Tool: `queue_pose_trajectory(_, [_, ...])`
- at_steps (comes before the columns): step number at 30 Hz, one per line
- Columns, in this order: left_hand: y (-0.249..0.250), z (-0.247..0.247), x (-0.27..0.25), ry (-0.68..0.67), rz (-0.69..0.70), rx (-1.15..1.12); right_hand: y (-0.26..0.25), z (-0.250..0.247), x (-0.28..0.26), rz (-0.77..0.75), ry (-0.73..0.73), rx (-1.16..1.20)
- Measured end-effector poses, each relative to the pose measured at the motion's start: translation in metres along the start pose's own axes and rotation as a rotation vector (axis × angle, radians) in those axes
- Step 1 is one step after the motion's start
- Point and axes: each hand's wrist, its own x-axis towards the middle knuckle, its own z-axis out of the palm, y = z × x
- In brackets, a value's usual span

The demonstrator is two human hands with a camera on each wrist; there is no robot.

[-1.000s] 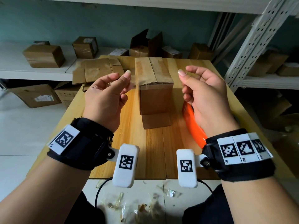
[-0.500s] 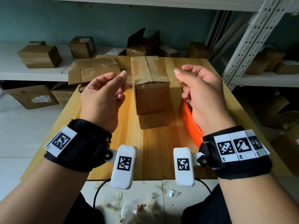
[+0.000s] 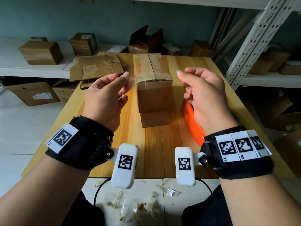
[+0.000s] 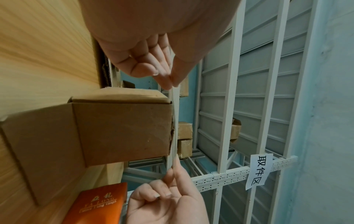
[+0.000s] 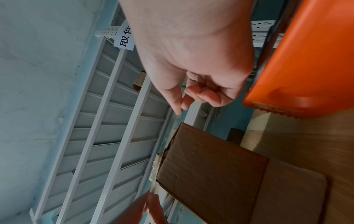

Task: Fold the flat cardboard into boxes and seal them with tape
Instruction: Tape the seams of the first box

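- The table (image 3: 154, 144) bears an upright box (image 3: 154, 88), flaps closed on top.
- Flat cardboard (image 3: 96, 67) lies behind, left.
- The left hand (image 3: 104, 97) and right hand (image 3: 205, 93) each pinch an end of clear tape (image 3: 136, 82) stretched over the box's near top edge.
- An orange tape dispenser (image 3: 190, 121) sits beneath the right hand.

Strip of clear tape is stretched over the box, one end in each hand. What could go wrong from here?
1. The tape strip hangs across the near edge of the box, not along the centre seam between the top flaps; pressed down here, it may leave the seam unsealed.
2. The left hand and right hand pinch only the ends, so slack tape could wrinkle or stick to itself.
3. The bottom flap lies open on the table, so pressing down may make the box shift.
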Motion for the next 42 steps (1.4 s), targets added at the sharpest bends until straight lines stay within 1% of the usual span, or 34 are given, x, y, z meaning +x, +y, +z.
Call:
queue_pose_trajectory(5, [-0.005,-0.002,0.005,0.005,-0.058,0.012,0.002,0.000,-0.003,0.044,0.014,-0.040])
queue_pose_trajectory(12, [-0.012,-0.004,0.011,-0.006,-0.207,0.013,0.004,0.002,-0.003,0.114,0.052,-0.075])
queue_pose_trajectory(16, [-0.014,-0.005,0.013,0.013,-0.223,0.040,0.001,0.005,-0.008,0.091,0.063,-0.186])
queue_pose_trajectory(18, [-0.013,-0.006,0.014,0.015,-0.223,0.038,0.001,0.007,-0.010,0.093,0.058,-0.197])
queue_pose_trajectory(22, [-0.008,-0.010,0.016,0.029,-0.192,0.044,0.002,0.011,-0.012,0.124,0.053,-0.132])
queue_pose_trajectory(27, [0.002,-0.017,0.018,0.052,-0.139,0.045,0.007,0.022,-0.019,0.084,0.054,-0.125])
queue_pose_trajectory(29, [0.006,-0.019,0.017,0.054,-0.130,0.035,0.009,0.026,-0.022,0.093,0.040,-0.097])
queue_pose_trajectory(34, [0.020,-0.026,0.008,-0.016,-0.113,0.003,0.013,0.036,-0.023,0.179,-0.011,0.110])
queue_pose_trajectory(36, [0.022,-0.031,0.006,-0.030,-0.098,-0.009,0.016,0.039,-0.022,0.207,-0.026,0.159])
queue_pose_trajectory(39, [0.019,-0.037,0.006,-0.042,-0.118,-0.027,0.021,0.040,-0.020,0.247,-0.049,0.219])
queue_pose_trajectory(42, [0.013,-0.041,0.008,-0.004,-0.177,-0.061,0.025,0.041,-0.019,0.264,-0.055,0.235])
